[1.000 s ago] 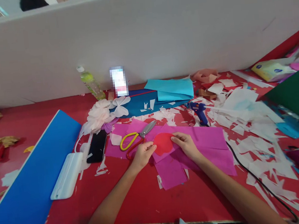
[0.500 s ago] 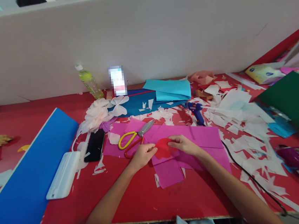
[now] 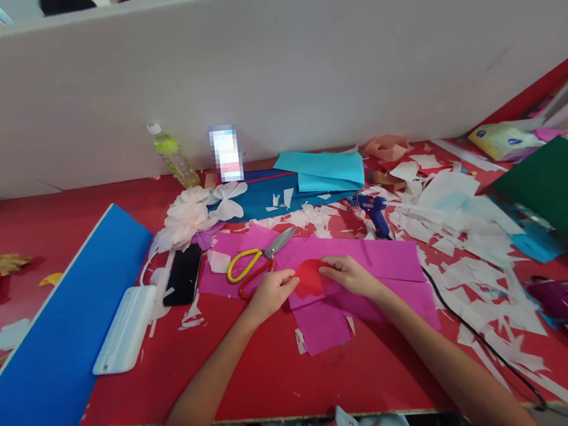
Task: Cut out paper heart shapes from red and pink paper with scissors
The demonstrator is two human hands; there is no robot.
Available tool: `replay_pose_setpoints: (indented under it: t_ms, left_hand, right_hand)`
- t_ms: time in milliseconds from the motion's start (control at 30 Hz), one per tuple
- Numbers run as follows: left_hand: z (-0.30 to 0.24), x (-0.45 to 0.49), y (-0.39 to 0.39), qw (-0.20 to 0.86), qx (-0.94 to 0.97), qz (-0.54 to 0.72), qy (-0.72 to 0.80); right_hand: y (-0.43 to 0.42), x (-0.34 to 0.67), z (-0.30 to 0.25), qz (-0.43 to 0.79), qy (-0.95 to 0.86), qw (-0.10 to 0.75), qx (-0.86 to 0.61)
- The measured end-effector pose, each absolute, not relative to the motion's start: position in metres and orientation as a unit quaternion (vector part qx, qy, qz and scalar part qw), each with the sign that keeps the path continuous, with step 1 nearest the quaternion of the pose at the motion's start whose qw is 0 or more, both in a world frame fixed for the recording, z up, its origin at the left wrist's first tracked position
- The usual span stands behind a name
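Observation:
A small red paper piece [image 3: 310,279] with a rounded, scalloped outline is stretched between my two hands, above magenta paper. My left hand [image 3: 275,292] pinches its left edge between thumb and fingers. At its right edge, my right hand [image 3: 348,275] has a similar pinch. Just beyond my left hand lie scissors [image 3: 269,251] with one yellow and one red handle, blades pointing away to the right. Sheets of magenta paper [image 3: 369,258] spread under and around both hands, with a smaller magenta piece [image 3: 321,326] nearer me.
A blue glue gun [image 3: 373,211] sits beyond my right hand, among white paper scraps [image 3: 469,255]. To the left are a black phone [image 3: 183,276], a white power bank [image 3: 126,330], a blue board [image 3: 69,327] and pale paper flowers [image 3: 186,215]. A bottle [image 3: 174,155] leans at the wall.
Both hands keep their pinch on the red paper piece, which has tilted slightly. The whole view has shifted a little; nothing else has visibly moved.

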State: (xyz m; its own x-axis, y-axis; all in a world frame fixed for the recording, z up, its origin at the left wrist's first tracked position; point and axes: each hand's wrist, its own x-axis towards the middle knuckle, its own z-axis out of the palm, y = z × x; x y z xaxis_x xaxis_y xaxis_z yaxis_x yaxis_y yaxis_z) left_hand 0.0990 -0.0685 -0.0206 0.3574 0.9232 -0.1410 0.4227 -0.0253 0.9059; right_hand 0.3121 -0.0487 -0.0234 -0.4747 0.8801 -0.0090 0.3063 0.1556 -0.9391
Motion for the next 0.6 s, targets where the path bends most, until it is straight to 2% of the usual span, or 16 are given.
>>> replay_pose_setpoints:
  t_ms: [433, 500, 600]
  left_hand:
    - [-0.018, 0.089, -0.065, 0.444, 0.672, 0.236, 0.544]
    - [-0.013, 0.084, -0.062, 0.394, 0.698, 0.214, 0.559]
    - [-0.003, 0.069, -0.056, 0.228, 0.741, 0.16, 0.61]
  right_hand:
    - [-0.049, 0.314, -0.02, 0.48, -0.702, 0.306, -0.429]
    - [-0.047, 0.315, -0.022, 0.468, -0.702, 0.314, -0.436]
    - [-0.044, 0.319, -0.027, 0.441, -0.696, 0.332, -0.46]
